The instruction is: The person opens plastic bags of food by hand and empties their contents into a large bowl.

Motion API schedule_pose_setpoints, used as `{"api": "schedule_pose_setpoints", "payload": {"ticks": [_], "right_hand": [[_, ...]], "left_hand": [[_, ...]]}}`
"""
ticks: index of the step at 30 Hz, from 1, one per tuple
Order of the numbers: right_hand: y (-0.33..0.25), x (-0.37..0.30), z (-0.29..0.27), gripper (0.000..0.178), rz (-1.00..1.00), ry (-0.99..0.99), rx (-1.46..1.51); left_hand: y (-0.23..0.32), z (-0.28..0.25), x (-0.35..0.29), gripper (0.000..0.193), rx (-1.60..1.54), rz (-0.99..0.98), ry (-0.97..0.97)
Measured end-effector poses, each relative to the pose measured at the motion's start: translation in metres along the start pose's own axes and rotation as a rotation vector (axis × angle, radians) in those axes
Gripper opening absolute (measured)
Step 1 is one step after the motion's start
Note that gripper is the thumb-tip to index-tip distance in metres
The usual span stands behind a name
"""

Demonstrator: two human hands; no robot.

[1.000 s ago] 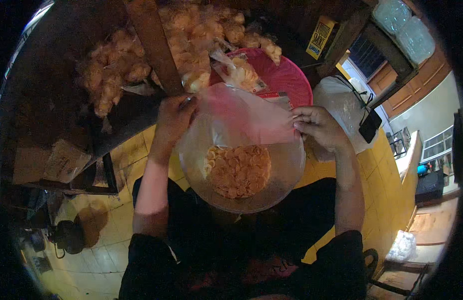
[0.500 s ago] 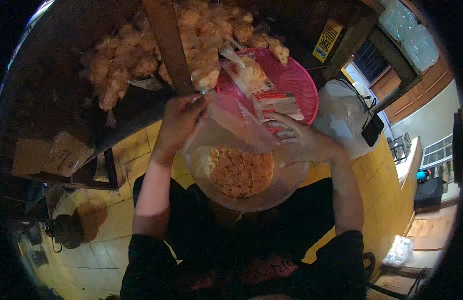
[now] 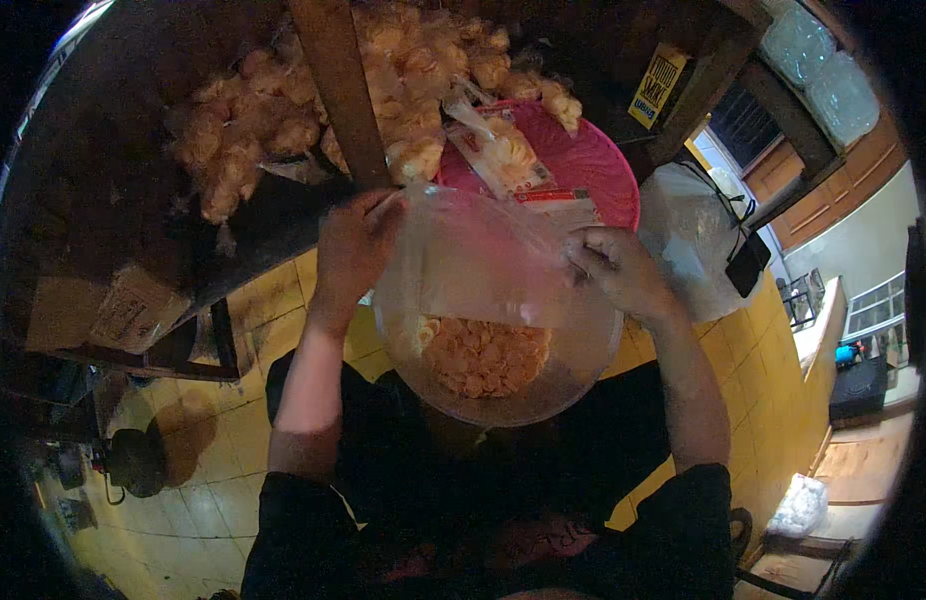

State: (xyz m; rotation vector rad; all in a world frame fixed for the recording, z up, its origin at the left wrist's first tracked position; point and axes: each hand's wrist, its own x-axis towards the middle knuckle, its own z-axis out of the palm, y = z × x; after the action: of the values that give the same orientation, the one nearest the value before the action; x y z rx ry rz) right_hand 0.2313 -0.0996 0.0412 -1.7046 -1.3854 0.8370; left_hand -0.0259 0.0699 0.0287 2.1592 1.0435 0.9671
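Note:
A clear plastic bag (image 3: pixel 473 255) is stretched between my two hands above a translucent round basin (image 3: pixel 573 380). My left hand (image 3: pixel 357 245) pinches the bag's upper left corner. With curled fingers, my right hand (image 3: pixel 623 265) grips its right edge. Flat round orange-brown chips (image 3: pixel 486 360) lie in the basin, with some paler pieces at their left; the bag covers the far part. Just beyond the bag is a pink tray (image 3: pixel 598 165), carrying a filled clear bag (image 3: pixel 505 150) and a red-and-white packet (image 3: pixel 563 203) that the bag partly hides.
Many filled, tied bags (image 3: pixel 413 70) are heaped on the dark table behind an upright wooden post (image 3: pixel 341 90). A large translucent sack (image 3: pixel 688 235) stands at the right, with a black phone-like object (image 3: pixel 748 265) against it. Cardboard (image 3: pixel 103 312) lies at the left.
My right hand, spread open before, has closed on the bag's right edge and shifted slightly right. The bag is now drawn out wider and covers more of the basin and packet.

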Motion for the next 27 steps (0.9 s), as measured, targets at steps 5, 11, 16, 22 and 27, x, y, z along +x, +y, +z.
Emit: {"api": "schedule_pose_setpoints", "payload": {"ticks": [5,11,16,22,27], "right_hand": [[0.008,-0.002,0.009,0.012,0.077,0.046,-0.004],[-0.007,0.004,0.037,0.014,-0.047,-0.131,-0.157],[0.003,0.013,0.045,0.016,-0.060,-0.020,0.159],[-0.024,0.014,0.050,0.014,0.049,-0.028,-0.196],[-0.006,0.017,0.063,0.015,0.072,-0.056,0.145]], "left_hand": [[0.029,0.026,-0.022,0.018,0.204,0.256,0.135],[0.061,0.057,-0.058,0.022,-0.366,0.008,-0.589],[0.029,0.074,-0.048,0.029,-0.301,-0.024,-0.458],[0.041,0.061,-0.051,0.030,-0.179,0.080,-0.403],[0.033,0.067,-0.052,0.029,-0.351,0.127,-0.406]]}}
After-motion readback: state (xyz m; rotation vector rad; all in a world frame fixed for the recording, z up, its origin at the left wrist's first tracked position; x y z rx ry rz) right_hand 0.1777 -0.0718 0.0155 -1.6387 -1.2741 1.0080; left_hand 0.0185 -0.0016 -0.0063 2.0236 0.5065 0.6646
